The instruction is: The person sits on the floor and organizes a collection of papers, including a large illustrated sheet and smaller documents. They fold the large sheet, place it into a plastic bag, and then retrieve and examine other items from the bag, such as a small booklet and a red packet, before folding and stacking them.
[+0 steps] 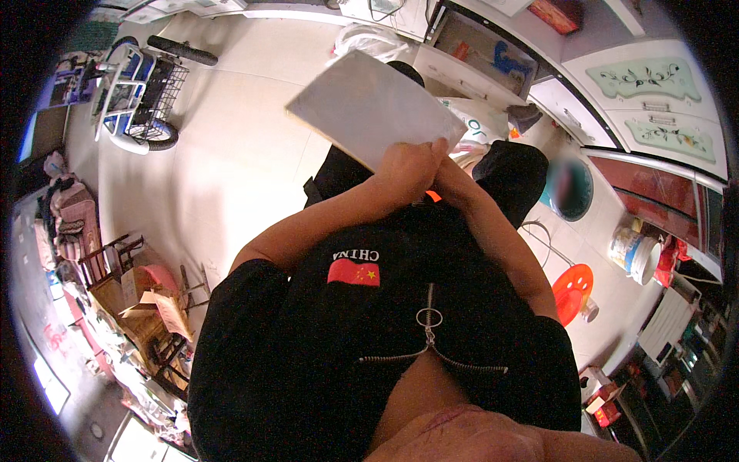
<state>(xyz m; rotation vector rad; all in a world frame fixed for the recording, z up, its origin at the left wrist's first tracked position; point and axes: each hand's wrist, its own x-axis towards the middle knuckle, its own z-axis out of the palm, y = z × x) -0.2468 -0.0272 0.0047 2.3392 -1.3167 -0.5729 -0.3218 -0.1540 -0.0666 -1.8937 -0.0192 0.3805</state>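
In front of my lap, a flat pale-grey rectangular panel (364, 104) is held up at a tilt, with a thin yellowish edge along its lower left side. My left hand (407, 167) is closed on its lower edge, knuckles upward. Right beside it, my right hand (447, 176) grips near the lower right corner, its thumb against the panel. The fingers behind the panel are hidden. A small orange patch (434, 196) shows just under the hands. My black top (358, 323) and a bent knee in black trousers (511, 173) lie beneath and beside.
Ahead right is a cabinet with an open compartment (485, 52); plastic bags (479, 118) lie near it. A teal basin (571, 187), white bucket (635, 254) and orange stool (571, 294) stand right. Left are a basketed bike (141, 95) and a cardboard box (138, 289).
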